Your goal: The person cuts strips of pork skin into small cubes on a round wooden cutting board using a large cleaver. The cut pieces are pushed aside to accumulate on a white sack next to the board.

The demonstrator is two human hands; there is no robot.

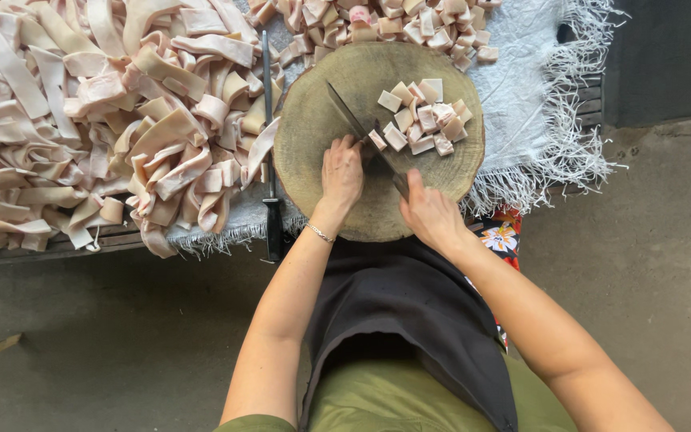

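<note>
A big pile of long pale pork skin strips point(81, 120) lay on the left, beside a sharpening steel point(269, 136). The left hand point(341, 172) pressed flat on the round wooden block point(321, 120), fingers loose, holding nothing I could see. The right hand point(429, 212) was closed tight around the knife point(357, 124). The cut squares point(425, 120) sat just past the blade. Best to keep the fingers back from the edge.

pale pink and cream strips point(81, 120) | pinkish-white cut squares point(425, 120) | brown, ring-grained round chopping block point(321, 112) | white fringed cloth point(521, 88) | dark steel knife point(353, 120) | black sharpening rod point(269, 144) | black apron point(409, 312) | olive-green trousers point(393, 400) | red flowered fabric point(499, 238) | silver bracelet point(320, 233) | grey concrete floor point(105, 320)
</note>
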